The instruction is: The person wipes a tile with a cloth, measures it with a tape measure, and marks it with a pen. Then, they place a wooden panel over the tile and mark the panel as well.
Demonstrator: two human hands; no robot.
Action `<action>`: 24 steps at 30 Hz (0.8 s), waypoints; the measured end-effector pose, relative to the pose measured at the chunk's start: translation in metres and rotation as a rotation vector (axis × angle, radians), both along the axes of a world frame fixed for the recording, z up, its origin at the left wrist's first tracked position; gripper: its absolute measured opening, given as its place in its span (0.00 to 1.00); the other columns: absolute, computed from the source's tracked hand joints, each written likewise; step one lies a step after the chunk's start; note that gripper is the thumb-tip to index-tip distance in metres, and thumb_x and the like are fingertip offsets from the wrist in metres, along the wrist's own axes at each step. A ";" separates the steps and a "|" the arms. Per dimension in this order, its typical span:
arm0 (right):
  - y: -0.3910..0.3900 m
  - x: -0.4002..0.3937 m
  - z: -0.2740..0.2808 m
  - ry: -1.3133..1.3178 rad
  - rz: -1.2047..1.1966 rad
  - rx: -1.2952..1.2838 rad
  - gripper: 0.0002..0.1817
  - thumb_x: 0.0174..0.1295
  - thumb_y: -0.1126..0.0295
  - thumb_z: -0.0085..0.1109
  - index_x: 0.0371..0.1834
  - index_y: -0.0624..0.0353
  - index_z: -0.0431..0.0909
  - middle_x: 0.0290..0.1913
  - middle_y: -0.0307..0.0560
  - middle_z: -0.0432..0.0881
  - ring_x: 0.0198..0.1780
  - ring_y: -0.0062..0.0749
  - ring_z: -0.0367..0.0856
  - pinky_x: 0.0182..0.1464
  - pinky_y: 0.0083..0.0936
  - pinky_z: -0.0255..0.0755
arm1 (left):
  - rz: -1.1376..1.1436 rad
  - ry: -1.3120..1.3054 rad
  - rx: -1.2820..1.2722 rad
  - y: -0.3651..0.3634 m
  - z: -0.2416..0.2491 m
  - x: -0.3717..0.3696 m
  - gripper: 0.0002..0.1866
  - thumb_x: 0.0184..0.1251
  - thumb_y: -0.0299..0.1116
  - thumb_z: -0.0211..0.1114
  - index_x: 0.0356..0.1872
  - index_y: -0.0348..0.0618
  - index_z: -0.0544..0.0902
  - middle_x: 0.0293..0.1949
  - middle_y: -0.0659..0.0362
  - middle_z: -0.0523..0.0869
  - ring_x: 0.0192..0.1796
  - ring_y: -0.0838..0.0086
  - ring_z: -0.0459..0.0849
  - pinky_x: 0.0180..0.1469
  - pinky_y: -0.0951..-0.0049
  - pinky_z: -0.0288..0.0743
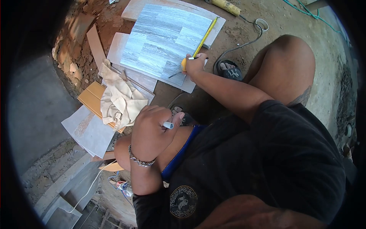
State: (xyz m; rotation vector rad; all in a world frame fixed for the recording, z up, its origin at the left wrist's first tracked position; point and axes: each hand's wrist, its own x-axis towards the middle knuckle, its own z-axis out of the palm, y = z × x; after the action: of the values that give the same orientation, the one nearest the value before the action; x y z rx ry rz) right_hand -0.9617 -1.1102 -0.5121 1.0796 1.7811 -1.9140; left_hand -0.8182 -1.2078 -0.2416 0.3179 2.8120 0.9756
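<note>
Grey wood-patterned tile (158, 40), yellow tape measure (203, 39) along its edge, right fingers (189, 65) grasping the case (183, 65), left fingers (152, 113) clenched around a pale tube (168, 125)

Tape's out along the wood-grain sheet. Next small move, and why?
I'd steady the far end of the tape blade at the sheet's corner: the right hand grips only the yellow case, and the left hand, holding a pale cylinder, is off the sheet.

Tile (160, 42) was laid on boards (218, 32), tape (204, 40) along its right edge; cloth (120, 97), left, was placed on panel (89, 98).
</note>
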 end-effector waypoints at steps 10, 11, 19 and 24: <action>-0.008 0.001 -0.005 -0.054 0.082 -0.094 0.26 0.71 0.64 0.61 0.61 0.54 0.54 0.56 0.57 0.73 0.47 0.45 0.84 0.30 0.38 0.89 | 0.037 -0.034 -0.038 -0.007 0.002 -0.005 0.20 0.59 0.30 0.74 0.16 0.40 0.70 0.18 0.53 0.72 0.25 0.55 0.73 0.32 0.61 0.66; -0.008 0.003 -0.008 -0.032 0.106 -0.065 0.27 0.70 0.63 0.62 0.61 0.56 0.55 0.56 0.56 0.73 0.46 0.45 0.85 0.29 0.38 0.89 | 0.034 -0.030 -0.040 -0.006 0.002 -0.005 0.20 0.58 0.29 0.74 0.16 0.40 0.70 0.18 0.53 0.71 0.25 0.56 0.73 0.32 0.61 0.66; -0.013 0.016 -0.014 -0.030 0.149 0.009 0.29 0.68 0.63 0.65 0.61 0.60 0.56 0.53 0.58 0.75 0.42 0.45 0.86 0.26 0.33 0.86 | 0.023 -0.048 -0.046 -0.006 -0.001 -0.007 0.21 0.57 0.28 0.75 0.16 0.40 0.69 0.18 0.54 0.71 0.24 0.56 0.73 0.32 0.61 0.66; -0.011 0.020 -0.011 -0.104 0.150 0.011 0.32 0.63 0.63 0.70 0.61 0.64 0.61 0.61 0.56 0.69 0.48 0.48 0.84 0.27 0.32 0.86 | 0.055 -0.034 0.001 -0.009 -0.006 -0.004 0.23 0.57 0.27 0.77 0.16 0.37 0.67 0.16 0.54 0.69 0.22 0.62 0.65 0.28 0.65 0.59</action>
State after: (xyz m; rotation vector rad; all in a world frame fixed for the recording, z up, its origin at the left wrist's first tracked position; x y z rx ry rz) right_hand -0.9417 -1.1212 -0.5230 0.9996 1.7643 -1.7316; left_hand -0.8226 -1.2169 -0.2473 0.2238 2.8036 0.9844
